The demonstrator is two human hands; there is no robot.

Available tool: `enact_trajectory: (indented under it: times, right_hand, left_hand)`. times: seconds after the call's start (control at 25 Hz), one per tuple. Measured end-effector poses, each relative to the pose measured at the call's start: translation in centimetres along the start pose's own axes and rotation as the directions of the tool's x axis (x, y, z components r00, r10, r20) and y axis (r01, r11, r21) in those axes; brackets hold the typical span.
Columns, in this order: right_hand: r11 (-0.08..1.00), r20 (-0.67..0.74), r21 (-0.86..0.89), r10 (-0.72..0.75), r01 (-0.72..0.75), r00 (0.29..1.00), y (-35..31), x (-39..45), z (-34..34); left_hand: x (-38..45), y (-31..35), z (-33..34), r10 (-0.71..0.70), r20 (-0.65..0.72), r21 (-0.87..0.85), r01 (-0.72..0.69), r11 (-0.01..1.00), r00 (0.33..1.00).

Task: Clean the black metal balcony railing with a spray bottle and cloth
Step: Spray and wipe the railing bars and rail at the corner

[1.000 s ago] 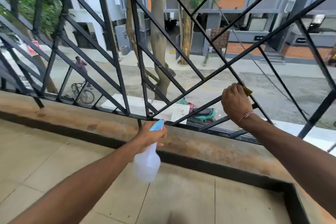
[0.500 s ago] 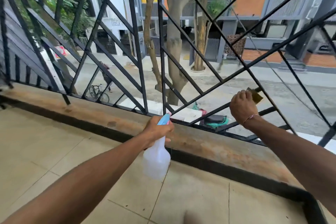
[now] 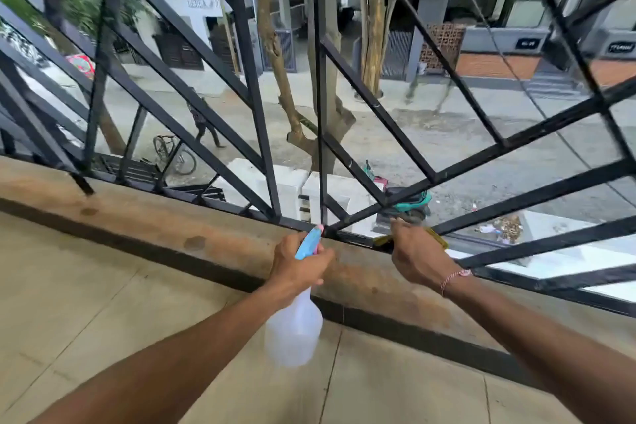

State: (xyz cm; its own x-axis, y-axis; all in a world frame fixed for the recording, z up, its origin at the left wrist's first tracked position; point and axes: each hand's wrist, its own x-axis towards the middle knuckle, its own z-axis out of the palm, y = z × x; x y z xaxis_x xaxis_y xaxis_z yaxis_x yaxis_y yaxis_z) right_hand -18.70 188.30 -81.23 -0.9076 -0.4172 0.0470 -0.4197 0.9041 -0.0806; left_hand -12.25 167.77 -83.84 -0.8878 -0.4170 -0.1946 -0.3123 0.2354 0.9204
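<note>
The black metal railing [image 3: 253, 86] fills the upper view, its diagonal bars fanning out from a low point above the ledge. My left hand [image 3: 297, 267] grips the neck of a translucent white spray bottle [image 3: 292, 330] with a blue trigger head, its nozzle close to the bottom rail. My right hand [image 3: 418, 256] holds a yellow-green cloth [image 3: 437, 237] against the bottom rail, just right of where the bars meet. Most of the cloth is hidden under the hand.
A brown stained concrete ledge [image 3: 165, 220] with a black strip below carries the railing. Beige floor tiles [image 3: 86, 313] lie in front. Beyond the bars are a street, tree trunks [image 3: 330, 107], a bicycle [image 3: 173, 153] and a parked scooter [image 3: 407, 201].
My right hand slid the cloth down from a diagonal bar to the bottom rail. My left hand brought the spray bottle up closer to the railing. The view shifted left and nearer.
</note>
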Motion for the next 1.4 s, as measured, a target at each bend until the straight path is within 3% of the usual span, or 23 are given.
enact_trajectory:
  times: [0.16, 0.32, 0.4, 0.52, 0.6, 0.68, 0.76, 0.84, 0.96, 1.08, 1.2, 1.28, 1.32, 1.4]
  right_hand:
    - [0.995, 0.065, 0.091, 0.039, -0.045, 0.997, -0.5, 0.6, 0.1]
    - [0.925, 0.184, 0.337, 0.118, -0.175, 0.976, -0.2, 1.6, -2.7]
    - [0.745, 0.260, 0.598, 0.168, -0.295, 0.951, -1.2, 1.1, -4.4]
    - [0.328, 0.362, 0.847, 0.223, -0.419, 0.905, -3.9, 0.0, -6.2]
    - [0.215, 0.328, 0.893, 0.292, -0.396, 0.898, -4.7, 0.2, -6.6]
    - [0.314, 0.206, 0.894, 0.345, -0.319, 0.916, -5.3, 0.9, -6.5]
    - [0.578, -0.009, 0.797, 0.302, -0.175, 0.953, -6.7, 1.8, -5.5]
    - [0.783, -0.035, 0.609, 0.183, -0.124, 0.983, -8.5, 3.7, -2.8]
    - [0.831, 0.058, 0.549, 0.072, -0.092, 0.996, -11.0, 6.3, 1.2]
    - [0.866, -0.117, 0.499, 0.035, 0.029, 0.993, -10.8, 6.3, 4.4]
    - [0.967, -0.153, 0.251, -0.007, 0.046, 0.988, -10.7, 4.7, 5.9]
    - [0.933, -0.163, 0.359, 0.095, -0.030, 0.982, -11.3, 4.0, 5.5]
    - [0.837, -0.104, 0.536, 0.197, -0.112, 0.975, -11.6, 3.7, 4.4]
    - [0.383, 0.147, 0.879, 0.350, -0.284, 0.925, -11.7, 2.9, 0.8]
  left_hand:
    - [1.0, 0.6, -0.7, 0.061, 0.068, 0.078, -0.066, 0.995, 0.996]
    - [-0.4, 2.1, -2.5, 0.038, 0.101, 0.087, -0.047, 0.995, 0.994]
    - [-1.8, 3.0, -3.1, -0.011, 0.128, 0.101, -0.002, 0.995, 0.992]
    - [-3.2, 4.2, -3.2, -0.017, 0.119, 0.155, -0.001, 0.988, 0.993]
    - [-3.1, 4.7, -3.4, -0.011, 0.112, 0.167, -0.008, 0.986, 0.994]
    - [-2.3, 4.9, -3.6, -0.036, 0.118, 0.146, 0.018, 0.989, 0.992]
    - [-1.5, 4.6, -3.7, -0.031, 0.126, 0.096, 0.019, 0.995, 0.992]
    - [-0.9, 4.0, -3.4, -0.021, 0.125, 0.068, 0.013, 0.998, 0.992]
    - [-0.2, 2.9, -3.6, -0.042, 0.108, 0.057, 0.036, 0.998, 0.993]
    - [0.4, 1.8, -4.0, -0.056, 0.112, 0.065, 0.049, 0.997, 0.992]
    - [0.1, 1.8, -3.9, 0.008, 0.157, 0.065, -0.018, 0.998, 0.987]
    - [-0.2, 2.5, -4.1, 0.061, 0.173, 0.056, -0.071, 0.996, 0.983]
    - [-0.3, 2.9, -4.3, 0.078, 0.161, 0.055, -0.088, 0.995, 0.984]
    - [-0.2, 3.7, -4.9, 0.102, 0.153, 0.036, -0.109, 0.993, 0.983]
